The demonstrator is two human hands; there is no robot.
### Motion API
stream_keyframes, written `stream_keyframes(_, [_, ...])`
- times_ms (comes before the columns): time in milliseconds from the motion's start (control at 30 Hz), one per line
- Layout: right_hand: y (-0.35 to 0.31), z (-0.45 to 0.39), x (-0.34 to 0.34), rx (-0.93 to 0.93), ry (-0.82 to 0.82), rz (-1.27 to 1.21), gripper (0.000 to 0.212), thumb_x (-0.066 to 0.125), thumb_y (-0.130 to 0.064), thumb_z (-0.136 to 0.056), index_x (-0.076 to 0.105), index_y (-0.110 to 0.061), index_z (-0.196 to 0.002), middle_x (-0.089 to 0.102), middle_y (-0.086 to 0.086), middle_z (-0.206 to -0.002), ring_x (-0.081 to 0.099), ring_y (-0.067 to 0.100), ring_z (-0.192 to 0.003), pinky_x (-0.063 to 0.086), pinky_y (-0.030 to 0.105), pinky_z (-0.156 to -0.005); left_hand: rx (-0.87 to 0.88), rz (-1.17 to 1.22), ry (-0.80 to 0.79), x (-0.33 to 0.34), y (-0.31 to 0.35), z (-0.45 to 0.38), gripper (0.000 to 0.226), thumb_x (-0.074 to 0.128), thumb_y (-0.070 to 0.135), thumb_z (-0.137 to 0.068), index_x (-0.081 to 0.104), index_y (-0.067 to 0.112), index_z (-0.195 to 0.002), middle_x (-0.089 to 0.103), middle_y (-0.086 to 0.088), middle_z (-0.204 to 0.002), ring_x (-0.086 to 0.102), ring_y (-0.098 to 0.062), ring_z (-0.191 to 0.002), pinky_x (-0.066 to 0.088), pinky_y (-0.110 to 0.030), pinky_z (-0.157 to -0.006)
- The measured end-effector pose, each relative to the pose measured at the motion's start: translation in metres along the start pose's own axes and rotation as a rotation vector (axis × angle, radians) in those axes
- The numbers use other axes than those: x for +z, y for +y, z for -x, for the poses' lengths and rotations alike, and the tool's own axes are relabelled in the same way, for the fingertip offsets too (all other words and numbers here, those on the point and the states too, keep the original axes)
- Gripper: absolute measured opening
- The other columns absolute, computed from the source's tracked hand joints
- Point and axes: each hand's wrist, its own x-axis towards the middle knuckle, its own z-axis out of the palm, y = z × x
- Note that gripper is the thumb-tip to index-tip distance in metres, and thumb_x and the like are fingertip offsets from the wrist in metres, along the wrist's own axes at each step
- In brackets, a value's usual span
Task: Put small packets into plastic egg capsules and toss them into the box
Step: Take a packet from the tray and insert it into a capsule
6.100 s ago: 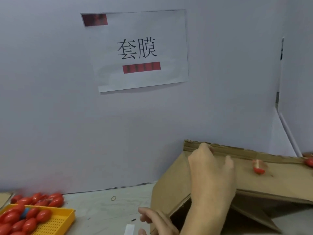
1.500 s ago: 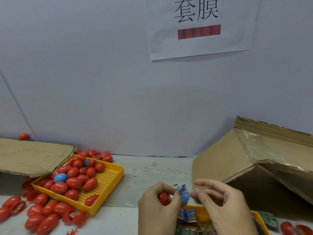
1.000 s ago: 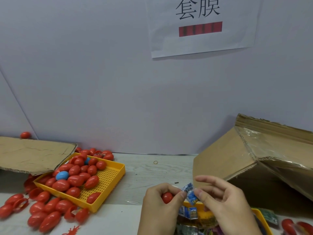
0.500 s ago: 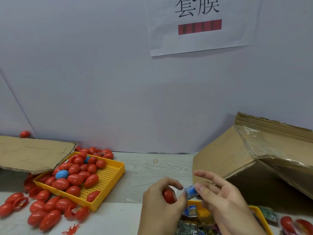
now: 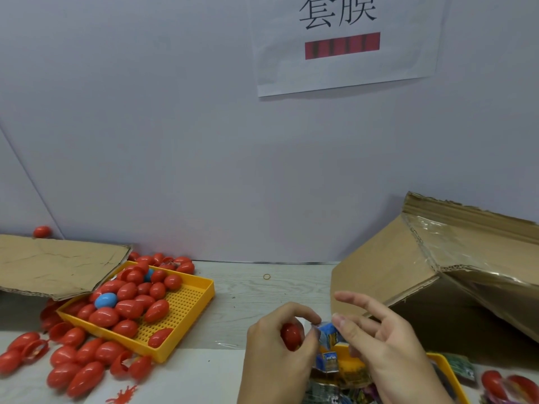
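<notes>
Since the frame half a second before, the small blue packet (image 5: 329, 333) had come in against the red capsule (image 5: 290, 336), and the left thumb now closed toward it. The pale wood-grain worktop (image 5: 248, 298) ran back to a grey-white wall carrying a printed paper sign (image 5: 344, 45). Toward the worktop's left edge sat a yellow perforated tray (image 5: 186, 310) of red capsules with a blue one (image 5: 105, 300), more red ones loose in front of it. A tilted cardboard box (image 5: 408, 272) stood at the right. Near the front edge, the left hand (image 5: 274, 360) gripped the red capsule, while the right hand (image 5: 388, 351) pinched the packet at its mouth, other fingers spread.
</notes>
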Motion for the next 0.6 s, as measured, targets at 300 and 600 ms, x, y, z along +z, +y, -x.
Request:
stream_keyframes(300, [-0.0014, 0.0015, 0.0018, -0.098, 0.060, 0.042, 0.052, 0.077, -0.030, -0.055, 0.065, -0.028, -0.105, 0.075, 0.010, -0.078, 0.071, 0.012, -0.069, 0.048, 0.022, -0.064, 0.070, 0.010, -0.071, -0.0004, -0.0011, -0.0006, 0.033, 0.079, 0.014, -0.074, 0.064, 0.041, -0.085, 0.055, 0.010, -0.058, 0.055, -0.003, -0.058, 0.050, -0.020, -0.060])
stream_keyframes(600, [-0.0075, 0.0057, 0.0049, -0.129, 0.093, 0.093, 0.048, 0.075, -0.024, -0.057, 0.064, -0.024, -0.104, 0.074, 0.010, -0.075, 0.065, 0.009, -0.053, 0.047, 0.015, -0.048, 0.053, 0.014, -0.076, 0.0000, 0.0009, -0.0010, 0.036, 0.080, 0.020, -0.074, 0.061, 0.046, -0.088, 0.058, 0.012, -0.060, 0.057, -0.002, -0.062, 0.049, -0.015, -0.061])
